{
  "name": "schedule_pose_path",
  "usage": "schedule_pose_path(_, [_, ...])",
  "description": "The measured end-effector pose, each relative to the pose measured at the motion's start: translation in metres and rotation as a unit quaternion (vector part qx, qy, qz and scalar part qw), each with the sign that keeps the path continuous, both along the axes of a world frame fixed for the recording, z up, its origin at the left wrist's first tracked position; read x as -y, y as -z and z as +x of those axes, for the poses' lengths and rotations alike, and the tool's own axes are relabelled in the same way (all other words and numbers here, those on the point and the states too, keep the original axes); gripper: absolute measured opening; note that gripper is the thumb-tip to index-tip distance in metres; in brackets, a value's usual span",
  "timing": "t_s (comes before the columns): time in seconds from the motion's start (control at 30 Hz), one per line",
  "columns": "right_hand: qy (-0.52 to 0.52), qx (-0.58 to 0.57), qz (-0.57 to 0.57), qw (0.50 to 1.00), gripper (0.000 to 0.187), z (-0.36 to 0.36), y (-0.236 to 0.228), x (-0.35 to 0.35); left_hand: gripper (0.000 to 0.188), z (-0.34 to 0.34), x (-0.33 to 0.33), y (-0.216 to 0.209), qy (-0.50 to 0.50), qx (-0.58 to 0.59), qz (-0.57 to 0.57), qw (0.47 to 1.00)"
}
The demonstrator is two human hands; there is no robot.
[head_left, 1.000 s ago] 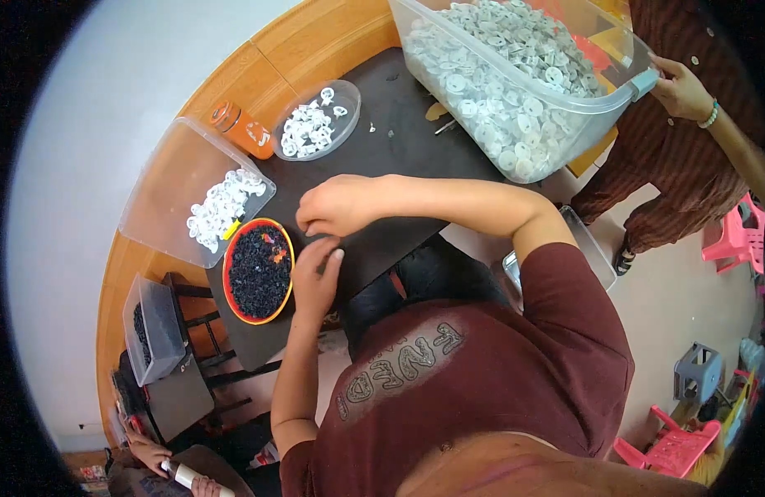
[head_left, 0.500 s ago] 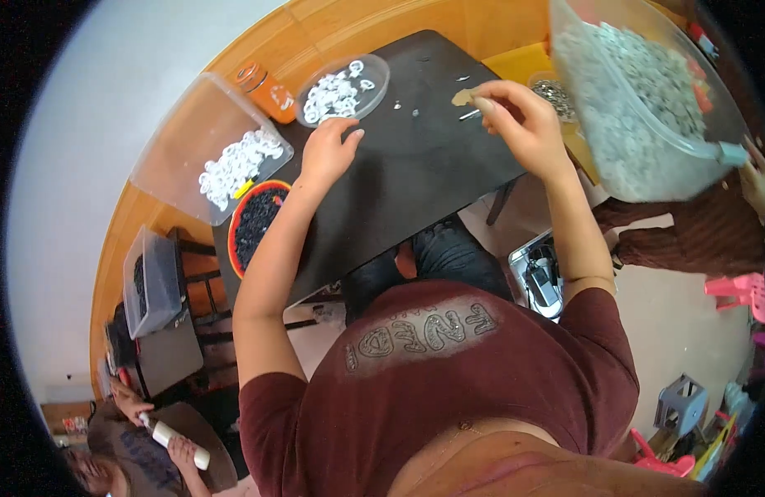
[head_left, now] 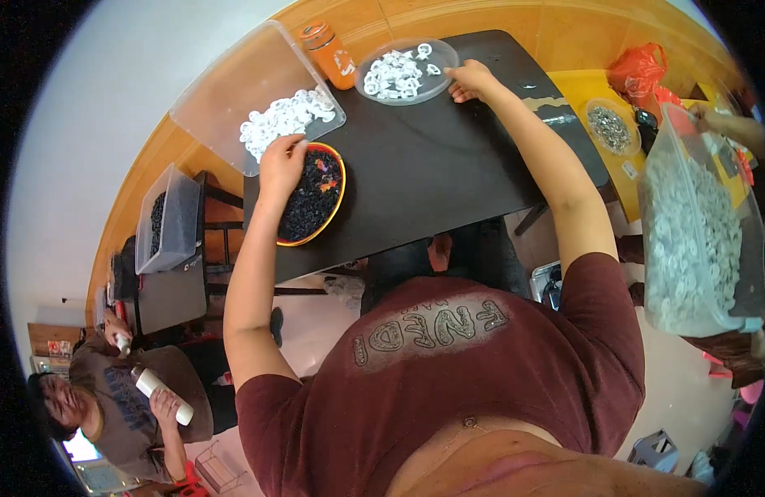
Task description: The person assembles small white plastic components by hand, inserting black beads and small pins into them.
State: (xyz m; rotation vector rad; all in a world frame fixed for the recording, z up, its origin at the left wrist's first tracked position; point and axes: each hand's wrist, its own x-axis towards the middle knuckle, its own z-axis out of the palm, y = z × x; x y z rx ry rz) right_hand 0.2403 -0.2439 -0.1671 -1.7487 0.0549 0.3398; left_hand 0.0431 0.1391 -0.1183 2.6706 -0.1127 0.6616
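Note:
My left hand (head_left: 281,170) is at the rim of a red-and-yellow bowl (head_left: 341,195) full of small black pieces with a few orange bits. Its thumb and fingertips come together; whatever they pinch is too small to make out. Just beyond lies a heap of white ring-shaped parts (head_left: 283,120) in a clear plastic bin (head_left: 233,83) tipped toward me. My right hand (head_left: 472,81) reaches to the right edge of a round clear tray (head_left: 409,98), fingertips slightly apart near its rim. More white ring-shaped parts (head_left: 392,74) lie in that tray.
An orange bottle (head_left: 331,58) stands between bin and tray on the dark table (head_left: 432,166). A tan patch (head_left: 546,103) shows at its right. Beyond is a bowl of metal bits (head_left: 610,126). Another person holds a large clear tub (head_left: 689,240); a seated person (head_left: 142,389) holds a white bottle.
My right hand has moved from the tan patch left to the round tray. My left hand has come back to the black-filled bowl. The big tub has been lowered, and the view has shifted.

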Motion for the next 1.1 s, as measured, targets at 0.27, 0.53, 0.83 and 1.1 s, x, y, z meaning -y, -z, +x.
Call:
schedule_pose_path(0.27, [-0.035,-0.041,0.048,0.997,0.021,0.03,0.017,-0.006,0.027,-0.022,-0.093,0.017,-0.131,-0.003,0.025,0.991])
schedule_pose_path(0.53, [-0.02,0.002,0.068,0.997,0.011,0.018,0.005,0.011,0.035,-0.027,-0.132,0.053,-0.211,-0.066,-0.048,0.974])
schedule_pose_path(0.83, [-0.061,0.047,0.087,0.993,0.013,-0.025,-0.017,0.041,0.042,-0.007,-0.162,0.073,-0.228,-0.114,-0.139,0.957])
schedule_pose_path(1.1, [-0.045,0.018,0.009,0.999,0.02,-0.017,0.002,0.059,0.056,0.044,-0.223,0.081,-0.34,-0.035,-0.201,0.918])
